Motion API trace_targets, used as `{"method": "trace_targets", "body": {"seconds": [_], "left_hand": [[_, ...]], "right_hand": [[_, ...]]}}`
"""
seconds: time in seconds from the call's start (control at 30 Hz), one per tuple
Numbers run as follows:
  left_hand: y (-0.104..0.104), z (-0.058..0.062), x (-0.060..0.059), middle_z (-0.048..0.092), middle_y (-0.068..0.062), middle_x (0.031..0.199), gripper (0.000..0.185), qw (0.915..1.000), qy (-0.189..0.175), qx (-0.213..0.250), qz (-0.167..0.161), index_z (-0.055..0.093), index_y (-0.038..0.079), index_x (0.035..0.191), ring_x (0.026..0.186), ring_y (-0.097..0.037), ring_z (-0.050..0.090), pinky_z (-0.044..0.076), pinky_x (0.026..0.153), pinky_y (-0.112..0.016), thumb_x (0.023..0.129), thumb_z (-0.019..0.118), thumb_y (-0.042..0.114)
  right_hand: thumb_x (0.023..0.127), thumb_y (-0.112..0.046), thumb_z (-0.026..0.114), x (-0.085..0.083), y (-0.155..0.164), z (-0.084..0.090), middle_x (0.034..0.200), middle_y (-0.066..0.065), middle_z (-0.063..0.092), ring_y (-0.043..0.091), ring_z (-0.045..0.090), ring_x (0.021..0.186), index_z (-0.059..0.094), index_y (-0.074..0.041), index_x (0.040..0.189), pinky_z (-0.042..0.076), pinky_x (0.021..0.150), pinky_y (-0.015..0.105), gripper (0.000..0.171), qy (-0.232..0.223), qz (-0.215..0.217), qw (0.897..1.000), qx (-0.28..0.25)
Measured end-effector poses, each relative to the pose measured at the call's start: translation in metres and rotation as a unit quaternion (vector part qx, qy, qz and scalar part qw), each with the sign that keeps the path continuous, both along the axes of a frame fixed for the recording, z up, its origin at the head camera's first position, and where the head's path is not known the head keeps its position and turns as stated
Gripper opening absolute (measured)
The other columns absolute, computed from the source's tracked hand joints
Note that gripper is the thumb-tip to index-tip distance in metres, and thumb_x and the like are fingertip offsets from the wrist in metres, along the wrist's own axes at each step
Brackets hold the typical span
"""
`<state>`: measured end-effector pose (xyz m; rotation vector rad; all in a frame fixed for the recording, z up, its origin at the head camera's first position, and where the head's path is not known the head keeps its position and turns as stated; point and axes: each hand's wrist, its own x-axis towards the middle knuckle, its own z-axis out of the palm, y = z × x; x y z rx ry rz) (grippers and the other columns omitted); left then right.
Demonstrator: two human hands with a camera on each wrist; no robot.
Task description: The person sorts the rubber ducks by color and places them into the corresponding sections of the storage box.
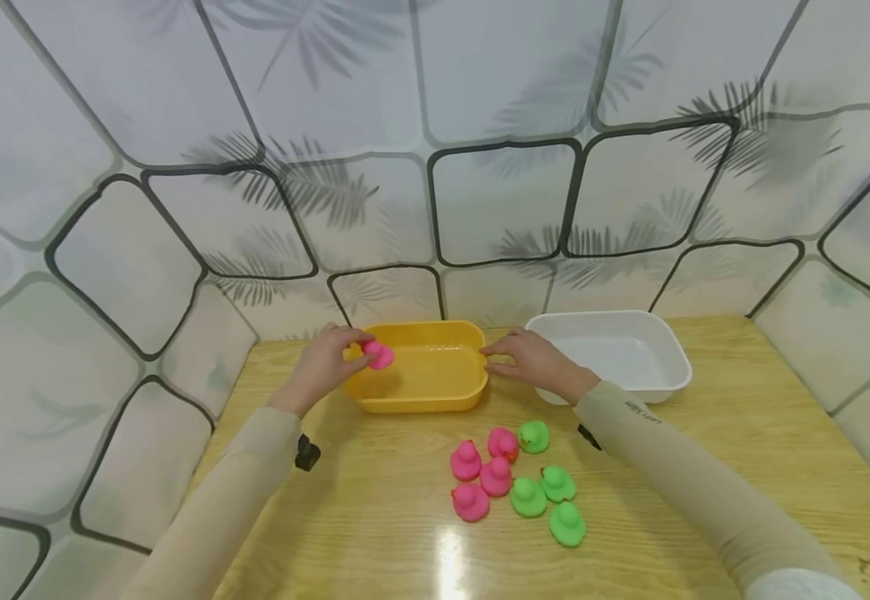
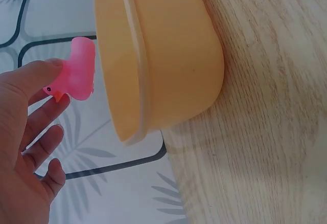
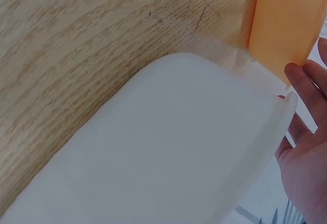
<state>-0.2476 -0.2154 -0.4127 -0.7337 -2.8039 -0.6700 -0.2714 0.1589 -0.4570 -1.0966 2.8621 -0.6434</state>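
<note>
left hand [image 1: 326, 360] pinches a pink duck [image 1: 378, 354] between thumb and fingertips — held just above the left end of the yellow tub [image 1: 423, 392], over its rim. in the left wrist view the same duck [image 2: 75, 69] sits at the thumb tip, beak down, with the other fingers [image 2: 43, 147] loosely spread below it and touching nothing; the tub's outer wall [image 2: 173, 55] is just beside the duck, not touching it as far as can be seen.

right hand [image 1: 536, 362] holds nothing, fingers straight and relaxed, fingertips resting against the right end of the yellow tub. in the right wrist view the fingers [image 3: 306, 88] lie in the gap between the yellow tub [image 3: 286, 19] and the white tub [image 3: 168, 147], close to both rims.

white tub [image 1: 615, 354] stands just to the right of the yellow one, near but slightly apart, both at the far edge of the wooden table [image 1: 742, 433].

nearer the person, mid-table — a loose cluster of ducks: four pink ducks [image 1: 480, 477] on the left side, four green ducks [image 1: 547, 487] on the right side, packed close, some touching. well apart from both tubs.

both forearms in beige sleeves [image 1: 675, 467]. a patterned curtain [image 1: 435, 167] hangs behind the table.
</note>
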Motion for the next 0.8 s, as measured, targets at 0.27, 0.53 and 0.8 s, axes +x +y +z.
{"method": "trace_targets", "body": {"seconds": [0.27, 0.53, 0.8], "left_hand": [[0.0, -0.006, -0.013, 0.075, -0.015, 0.114, 0.033, 0.9997, -0.013, -0.003, 0.019, 0.075, 0.001, 0.12, 0.096, -0.038, 0.058, 0.048, 0.083, -0.048, 0.094, 0.08, 0.021], [0.002, -0.012, -0.022, 0.075, -0.015, 0.115, 0.033, 0.9992, -0.023, -0.003, 0.033, 0.075, 0.001, 0.12, 0.098, -0.036, 0.058, 0.047, 0.086, -0.048, 0.095, 0.078, 0.022], [0.005, -0.013, -0.026, 0.075, -0.015, 0.117, 0.032, 0.9986, -0.031, -0.003, 0.044, 0.076, 0.002, 0.12, 0.099, -0.033, 0.057, 0.048, 0.089, -0.049, 0.095, 0.079, 0.021]], "right_hand": [[0.101, -0.028, 0.07, 0.001, -0.001, 0.001, 0.121, 0.009, 0.076, 0.033, 0.062, 0.11, 0.073, -0.004, 0.129, 0.05, 0.099, 0.05, 0.037, 0.003, 0.001, 1.0, 0.005], [0.101, -0.028, 0.07, 0.001, -0.002, 0.003, 0.122, 0.009, 0.075, 0.033, 0.061, 0.111, 0.073, -0.004, 0.129, 0.051, 0.099, 0.05, 0.037, 0.0, -0.003, 1.0, 0.013], [0.101, -0.028, 0.07, 0.005, -0.002, 0.006, 0.123, 0.009, 0.075, 0.034, 0.061, 0.114, 0.073, -0.004, 0.13, 0.05, 0.101, 0.05, 0.038, -0.003, -0.01, 1.0, 0.018]]}}
